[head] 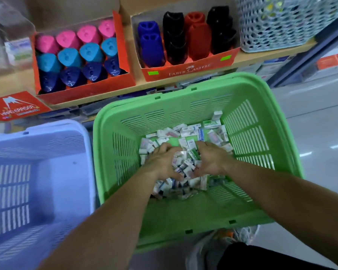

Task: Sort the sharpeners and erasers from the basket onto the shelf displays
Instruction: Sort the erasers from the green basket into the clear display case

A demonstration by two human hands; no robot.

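A green basket (261, 106) holds a heap of several small wrapped erasers (185, 131). Both my hands are down in it, cupped toward each other. My left hand (161, 162) curls round a bunch of erasers from the left. From the right, my right hand (211, 160) curls round the same bunch (184, 164). On the wooden shelf (271, 53) above stand two red display boxes: one (86, 92) with pink, turquoise and dark blue sharpeners (88, 52), one (189, 69) with blue, black and red sharpeners (176, 38).
A pale blue basket (39, 131) sits left of the green one. A red eraser box lid (16, 107) pokes out at the shelf's left end. A light mesh basket (281, 22) stands on the shelf at the right. Grey floor (320, 133) lies to the right.
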